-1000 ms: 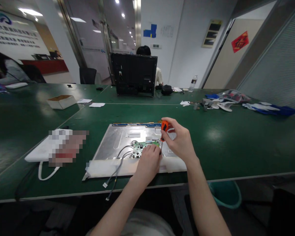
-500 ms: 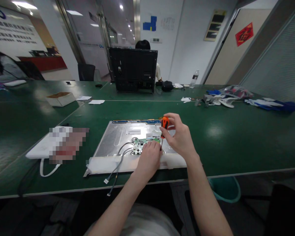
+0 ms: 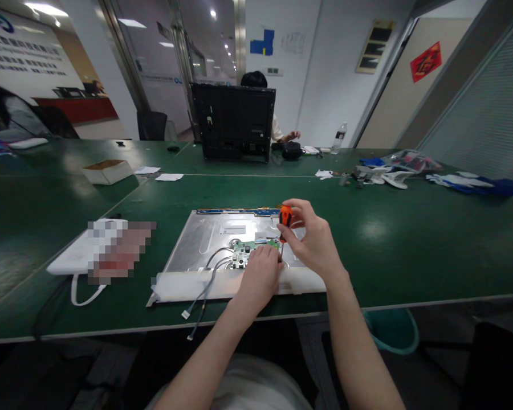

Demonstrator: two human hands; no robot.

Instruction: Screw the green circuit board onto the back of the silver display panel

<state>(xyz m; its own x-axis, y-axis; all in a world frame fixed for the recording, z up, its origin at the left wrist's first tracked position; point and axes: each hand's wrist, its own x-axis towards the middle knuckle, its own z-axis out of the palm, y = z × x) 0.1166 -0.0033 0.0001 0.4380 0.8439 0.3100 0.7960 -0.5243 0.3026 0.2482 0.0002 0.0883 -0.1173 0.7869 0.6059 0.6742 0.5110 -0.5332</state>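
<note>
An orange and black screwdriver (image 3: 285, 216) stands nearly upright in my right hand (image 3: 314, 236), its handle between thumb and fingers. The shaft points down to the right end of a green circuit board (image 3: 244, 250). My left hand (image 3: 263, 267) rests over that board with its fingers curled beside the screwdriver's tip. What those fingertips hold, if anything, is hidden, as is the tip. Under the board lies a silver display panel (image 3: 192, 245), flat on the table, with a whitish strip (image 3: 179, 286) along its near edge. Grey cables (image 3: 211, 280) run from the board over that edge.
On the green table (image 3: 402, 245), a white device (image 3: 72, 250) lies left of the panel. An open box (image 3: 108, 172), a black monitor (image 3: 235, 122) and a bottle (image 3: 339, 138) stand further back. Another person's hand (image 3: 291, 136) shows beside the monitor. Below the table edge is a teal bin (image 3: 393, 330).
The screwdriver handle has shifted slightly in my right hand. My left hand stays in place. Beside the monitor, the other person's hand has come up into view.
</note>
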